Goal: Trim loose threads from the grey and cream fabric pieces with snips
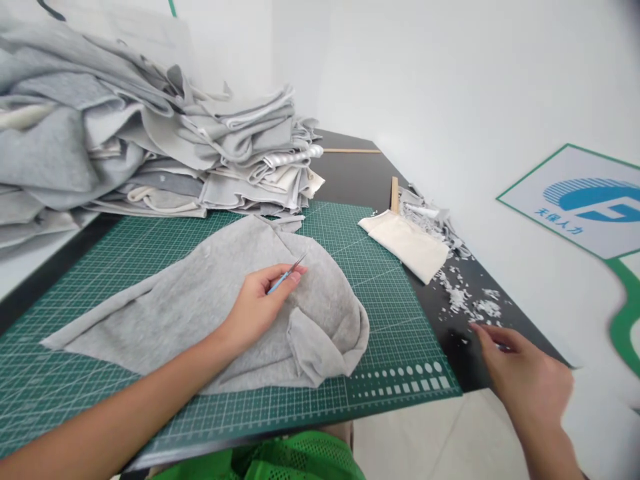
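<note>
A grey fleece piece (200,300) lies spread on the green cutting mat (390,320), its right end folded over. My left hand (257,303) rests on the fabric, fingers pinched on a small blue-handled tool (286,275) with a metal tip. My right hand (525,373) hovers at the table's right front corner, next to the grey fabric scraps (465,297). Its fingers are curled together and somewhat blurred; whether they hold anything is not clear.
A tall stack of grey and cream fabric pieces (125,140) fills the back left. A cream fabric piece (410,243) and a wooden stick (395,193) lie on the black table (355,177) to the right. A white wall with a green-blue sign (580,203) stands beyond.
</note>
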The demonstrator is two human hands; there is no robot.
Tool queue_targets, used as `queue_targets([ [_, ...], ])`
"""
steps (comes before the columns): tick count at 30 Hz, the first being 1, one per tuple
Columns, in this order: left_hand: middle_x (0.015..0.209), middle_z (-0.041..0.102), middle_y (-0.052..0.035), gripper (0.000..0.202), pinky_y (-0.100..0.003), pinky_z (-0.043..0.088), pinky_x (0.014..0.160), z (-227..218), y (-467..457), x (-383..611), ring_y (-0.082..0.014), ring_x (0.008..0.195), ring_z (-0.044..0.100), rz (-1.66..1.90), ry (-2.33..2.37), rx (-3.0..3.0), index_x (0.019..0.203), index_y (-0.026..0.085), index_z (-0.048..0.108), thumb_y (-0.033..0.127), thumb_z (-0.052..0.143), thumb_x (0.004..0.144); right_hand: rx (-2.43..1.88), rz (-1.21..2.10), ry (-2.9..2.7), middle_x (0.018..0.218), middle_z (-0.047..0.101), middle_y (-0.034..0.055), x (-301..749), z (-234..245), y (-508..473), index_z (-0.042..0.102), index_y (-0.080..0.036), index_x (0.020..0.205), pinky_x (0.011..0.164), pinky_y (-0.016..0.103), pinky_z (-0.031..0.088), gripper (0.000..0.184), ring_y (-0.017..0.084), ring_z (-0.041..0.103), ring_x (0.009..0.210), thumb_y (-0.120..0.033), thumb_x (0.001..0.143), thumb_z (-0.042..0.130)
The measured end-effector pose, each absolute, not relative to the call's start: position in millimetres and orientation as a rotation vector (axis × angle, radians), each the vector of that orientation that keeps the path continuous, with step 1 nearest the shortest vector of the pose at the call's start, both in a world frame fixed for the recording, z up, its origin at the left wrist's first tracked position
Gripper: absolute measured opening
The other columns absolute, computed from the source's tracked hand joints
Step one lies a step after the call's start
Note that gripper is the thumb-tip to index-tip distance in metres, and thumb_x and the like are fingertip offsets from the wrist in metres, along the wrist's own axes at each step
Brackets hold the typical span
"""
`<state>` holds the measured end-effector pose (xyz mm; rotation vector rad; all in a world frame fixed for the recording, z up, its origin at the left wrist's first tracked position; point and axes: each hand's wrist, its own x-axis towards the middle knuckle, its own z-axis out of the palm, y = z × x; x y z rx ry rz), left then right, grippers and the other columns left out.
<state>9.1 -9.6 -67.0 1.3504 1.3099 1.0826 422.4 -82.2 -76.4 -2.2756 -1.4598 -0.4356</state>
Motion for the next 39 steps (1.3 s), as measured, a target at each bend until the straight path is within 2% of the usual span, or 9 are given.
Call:
queue_targets([
  [2,0.051,0.056,0.0020,0.034,-0.029,0.044,0.061,-66.7,-9.8,9.0,-0.0204,0.070,0.061,1.086,1.295,1.332,0.104,0.020,0.074,0.046,0.060,0.088,-2.338,-0.443,-1.407,0.068,0.076,0.0093,418.7,-73.0,-81.1,0.076,-0.021,0.084,0.055,0.040,0.046,0.033,0.032,0.071,0.064,-0.050,0.083,0.060],
  [7,0.052,0.057,0.0018,0.034,-0.029,0.043,0.061,-65.9,-7.4,6.3,-0.0206,0.070,0.060,1.099,1.276,1.287,0.105,0.020,0.073,0.046,0.059,0.088,-2.196,-0.346,-1.558,0.094,0.080,0.0105,396.9,-62.6,-80.1,0.067,-0.021,0.127,0.067,0.038,0.054,0.047,0.027,0.076,0.076,-0.023,0.085,0.046],
  [11,0.055,0.057,0.0017,0.035,-0.028,0.041,0.059,-64.9,-4.1,3.3,-0.0187,0.066,0.057,1.088,1.249,1.277,0.104,0.020,0.074,0.047,0.060,0.087,-1.884,-0.425,-1.552,0.105,0.078,0.0092,337.9,-41.4,-82.6,0.074,-0.024,0.113,0.074,0.039,0.056,0.030,0.028,0.075,0.084,-0.029,0.087,0.060],
  [15,0.056,0.057,0.0017,0.034,-0.028,0.039,0.057,-63.4,-1.3,0.2,-0.0173,0.062,0.055,1.083,1.223,1.288,0.104,0.019,0.074,0.046,0.061,0.086,-1.440,0.066,-1.802,0.093,0.077,0.0049,262.2,-28.0,-74.7,0.074,-0.023,0.081,0.084,0.036,0.056,0.009,0.022,0.073,0.084,-0.025,0.087,0.068],
  [18,0.055,0.057,0.0014,0.032,-0.028,0.040,0.056,-63.0,1.8,-3.2,-0.0180,0.064,0.057,1.101,1.208,1.298,0.102,0.020,0.074,0.044,0.059,0.087,-1.343,0.368,-1.983,0.091,0.076,0.0051,216.1,-30.1,-58.6,0.074,-0.021,0.096,0.071,0.033,0.056,0.011,0.018,0.068,0.073,-0.026,0.088,0.067],
  [21,0.061,0.061,0.0003,0.031,-0.028,0.042,0.059,-64.4,5.5,-6.7,-0.0183,0.068,0.059,1.129,1.195,1.310,0.100,0.020,0.073,0.043,0.058,0.087,-1.419,0.529,-2.233,0.087,0.074,0.0036,187.1,-36.7,-41.3,0.070,-0.020,0.115,0.068,0.034,0.054,0.036,0.018,0.064,0.068,-0.033,0.082,0.075],
  [28,0.091,0.072,-0.0046,0.028,-0.030,0.047,0.073,-73.4,8.7,-9.2,-0.0199,0.085,0.063,1.147,1.173,1.352,0.098,0.017,0.074,0.039,0.059,0.087,-1.467,0.856,-2.194,0.071,0.072,0.0020,174.7,-53.2,-22.5,0.077,-0.018,0.088,0.063,0.031,0.052,0.012,0.017,0.063,0.063,-0.028,0.081,0.073],
  [35,0.095,0.073,-0.0059,0.031,-0.030,0.046,0.072,-72.1,6.1,-8.4,-0.0224,0.093,0.063,1.128,1.159,1.344,0.105,0.017,0.073,0.039,0.058,0.087,-1.335,1.366,-1.766,0.079,0.075,0.0043,182.0,-62.5,-17.5,0.076,-0.017,0.084,0.065,0.030,0.056,0.020,0.019,0.070,0.072,-0.036,0.078,0.076],
  [39,0.087,0.071,-0.0043,0.035,-0.029,0.041,0.066,-70.1,6.2,-10.8,-0.0192,0.079,0.060,1.099,1.160,1.364,0.110,0.017,0.072,0.040,0.058,0.088,-1.265,1.416,-1.685,0.080,0.075,0.0049,184.1,-60.3,-17.7,0.077,-0.017,0.083,0.067,0.030,0.057,0.018,0.019,0.069,0.073,-0.034,0.076,0.078],
])
